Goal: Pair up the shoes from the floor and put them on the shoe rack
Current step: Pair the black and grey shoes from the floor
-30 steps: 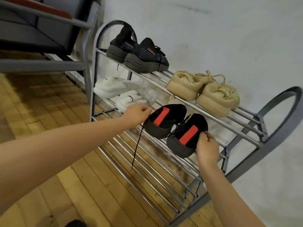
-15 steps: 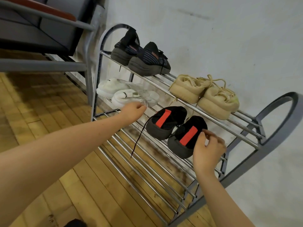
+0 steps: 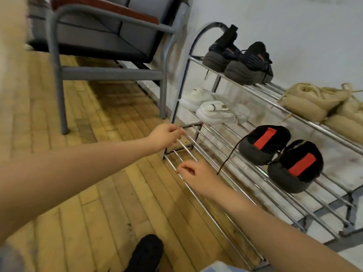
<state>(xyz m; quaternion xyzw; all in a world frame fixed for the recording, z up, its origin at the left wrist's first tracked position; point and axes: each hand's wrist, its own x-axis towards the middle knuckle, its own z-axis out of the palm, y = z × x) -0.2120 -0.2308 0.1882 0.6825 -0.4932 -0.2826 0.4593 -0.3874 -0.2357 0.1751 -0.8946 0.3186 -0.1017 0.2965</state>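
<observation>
now that both hands have been drawn back off it, the pair of black fabric shoes with red heel stripes [image 3: 282, 156] is left side by side on the middle tier of the chrome-barred shoe rack [image 3: 222, 174], one lace dangling. the left hand [image 3: 164, 136] and right hand [image 3: 197, 176] are loosely curled, holding nothing, so this pair is judged placed.

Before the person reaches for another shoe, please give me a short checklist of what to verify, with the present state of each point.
1. Left hand free: ok, holds nothing.
2. Right hand free: ok, holds nothing.
3. Black and red pair side by side on the middle shelf: ok.
4. Its black lace tucked in: not ok, it hangs over the rails.
5. Bottom shelf free for a pair: ok.
6. Other shoes left on the floor: cannot tell; only one dark shoe shows.
</observation>
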